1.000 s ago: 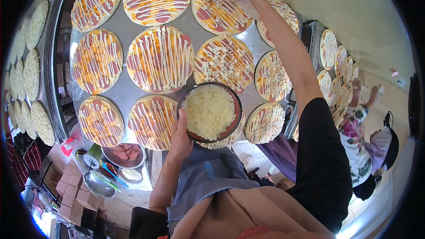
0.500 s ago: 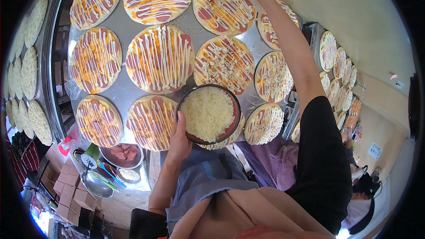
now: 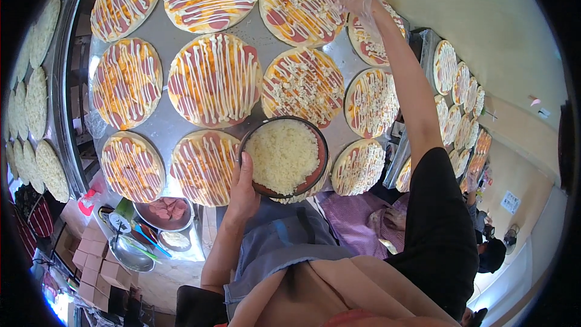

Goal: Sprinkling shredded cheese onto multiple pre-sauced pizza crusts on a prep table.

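My left hand [image 3: 245,191] grips the near-left rim of a round reddish-brown bowl [image 3: 321,163], thumb on the inside edge. Pale crumbly white shreds, looking like grated cheese [image 3: 283,151], fill the bowl. My right hand [image 3: 357,3], in a clear plastic glove, hovers at the right edge of the far pizza [image 3: 302,6]; its fingers are blurred. Scattered shreds lie on this pizza and on the one below it [image 3: 302,88]. A large metal tray [image 3: 172,54] carries these and other uncooked pizzas striped with white sauce, such as the middle one [image 3: 215,82].
On the left, a rack [image 3: 75,115] holds pale flat bases [image 3: 51,169]. More topped pizzas [image 3: 448,72] stand on a tray at the right. Below left are a metal bowl of pink meat slices [image 3: 166,212] and stacked boxes [image 3: 97,260]. Another person [image 3: 493,254] appears lower right.
My right hand has shifted right and slightly nearer, to the far pizza's right edge. My left hand holds the bowl almost in place. The whole view has drifted slightly.
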Demonstrator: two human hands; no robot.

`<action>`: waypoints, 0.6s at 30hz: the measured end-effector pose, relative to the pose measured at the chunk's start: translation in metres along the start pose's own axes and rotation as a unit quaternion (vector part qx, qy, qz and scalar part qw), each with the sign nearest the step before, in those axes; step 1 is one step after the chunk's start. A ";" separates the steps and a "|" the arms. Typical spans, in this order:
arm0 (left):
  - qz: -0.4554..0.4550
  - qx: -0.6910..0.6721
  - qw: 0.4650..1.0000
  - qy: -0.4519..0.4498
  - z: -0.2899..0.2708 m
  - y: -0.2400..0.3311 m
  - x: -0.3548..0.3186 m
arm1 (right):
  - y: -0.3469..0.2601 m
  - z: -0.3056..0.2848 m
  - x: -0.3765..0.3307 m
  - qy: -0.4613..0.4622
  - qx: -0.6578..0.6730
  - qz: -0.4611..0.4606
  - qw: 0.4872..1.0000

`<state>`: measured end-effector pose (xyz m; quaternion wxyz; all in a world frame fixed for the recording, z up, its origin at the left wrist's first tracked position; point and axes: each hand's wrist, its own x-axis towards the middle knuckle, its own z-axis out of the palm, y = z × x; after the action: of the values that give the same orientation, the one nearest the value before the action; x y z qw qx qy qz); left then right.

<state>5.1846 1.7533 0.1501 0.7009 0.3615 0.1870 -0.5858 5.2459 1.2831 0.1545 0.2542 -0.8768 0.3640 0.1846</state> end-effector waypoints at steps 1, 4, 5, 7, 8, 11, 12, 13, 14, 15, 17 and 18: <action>0.003 -0.002 1.000 0.002 0.000 -0.001 0.000 | 0.008 -0.004 0.012 -0.009 0.008 -0.033 0.999; 0.000 0.003 1.000 0.006 0.000 -0.003 0.000 | 0.028 -0.012 0.036 0.033 -0.067 -0.035 0.997; 0.006 0.006 1.000 -0.002 -0.001 -0.003 0.000 | 0.030 -0.012 0.039 0.069 -0.196 -0.099 0.973; 0.000 0.019 1.000 0.012 -0.002 -0.004 0.000 | 0.030 -0.013 0.036 0.104 -0.319 -0.162 0.928; 0.008 0.033 0.999 0.011 -0.002 -0.004 -0.001 | 0.027 -0.013 0.031 0.090 -0.294 -0.144 0.941; 0.001 -0.017 0.999 -0.031 -0.003 -0.005 -0.002 | 0.012 -0.017 0.009 0.046 -0.299 -0.070 0.951; -0.014 -0.009 1.000 -0.013 -0.003 -0.005 -0.002 | 0.006 -0.017 0.002 0.020 -0.312 -0.039 0.949; -0.014 -0.002 1.000 -0.010 -0.004 -0.005 -0.002 | 0.003 -0.016 -0.006 0.015 -0.328 -0.016 0.944; -0.009 -0.001 1.000 -0.014 -0.004 -0.005 -0.002 | 0.003 -0.013 -0.017 0.023 -0.264 -0.055 0.963; -0.014 0.003 1.000 -0.007 -0.005 -0.005 -0.003 | 0.002 -0.010 -0.024 0.026 -0.203 -0.070 0.976; 0.001 -0.018 0.999 -0.039 -0.006 -0.006 -0.003 | 0.003 -0.002 -0.035 0.031 -0.206 -0.100 0.973; -0.014 -0.008 1.000 -0.022 -0.006 -0.006 -0.004 | 0.004 0.002 -0.038 0.037 -0.215 -0.094 0.971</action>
<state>5.1785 1.7600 0.1467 0.6991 0.3404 0.1817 -0.6020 5.2170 1.3023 0.1710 0.0623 -0.9474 0.2412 0.2009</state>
